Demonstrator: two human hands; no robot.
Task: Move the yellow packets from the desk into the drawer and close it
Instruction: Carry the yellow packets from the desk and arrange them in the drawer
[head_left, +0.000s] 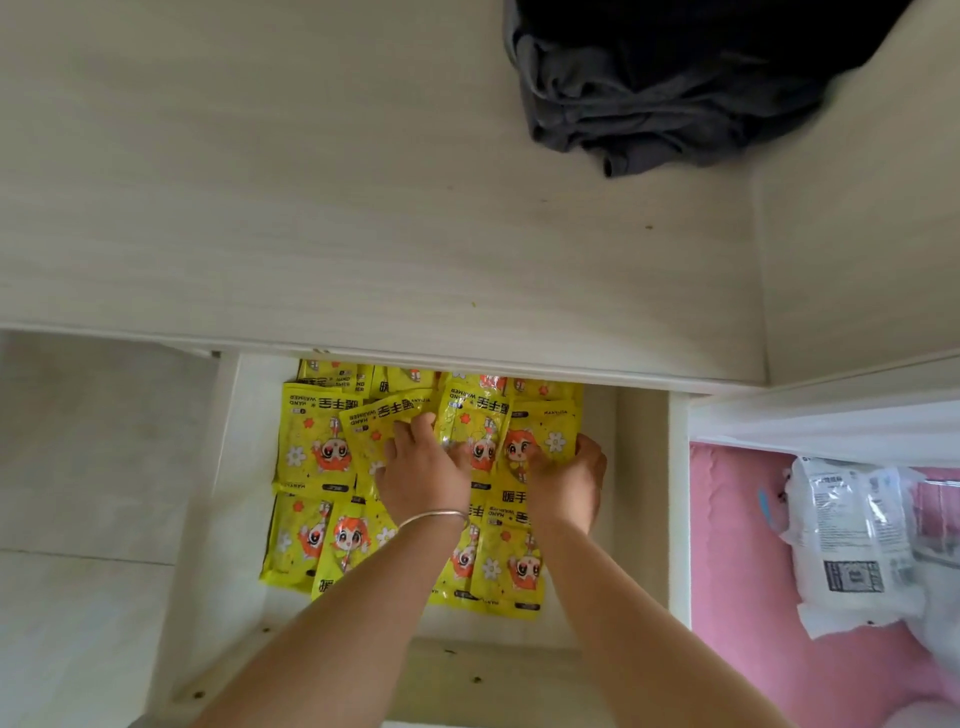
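The glossy yellow foil packets (317, 441) in the open drawer, centre of the frame, carry upside-down "HAND WARMER" beside large Chinese characters. Print on the white plastic package (852, 540) at lower right is too small to read.
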